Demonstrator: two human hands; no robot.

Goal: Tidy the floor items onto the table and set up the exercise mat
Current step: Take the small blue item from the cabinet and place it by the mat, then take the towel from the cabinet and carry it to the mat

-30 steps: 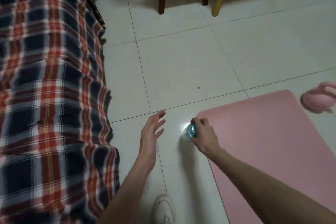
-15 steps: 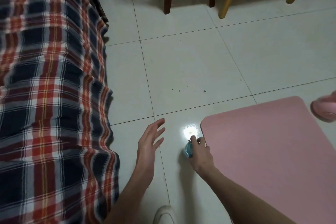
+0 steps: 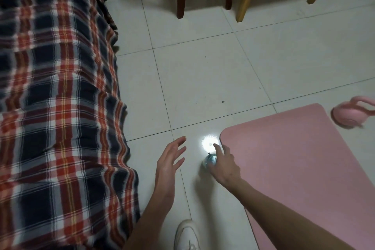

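Where white tile floor (image 3: 203,71) meets pink mat (image 3: 294,168), right hand (image 3: 224,165) seemingly gripping blue object (image 3: 209,160), left hand (image 3: 168,160) open.

Both forearms are bare from the bottom edge of the picture up to the wrists, with no sleeve showing on either. The left hand (image 3: 168,161) and the right hand (image 3: 224,165) wear no glove, ring, watch or band. The fingers (image 3: 218,148) are slim, with short nails. One white shoe (image 3: 186,235) shows, with white laces.
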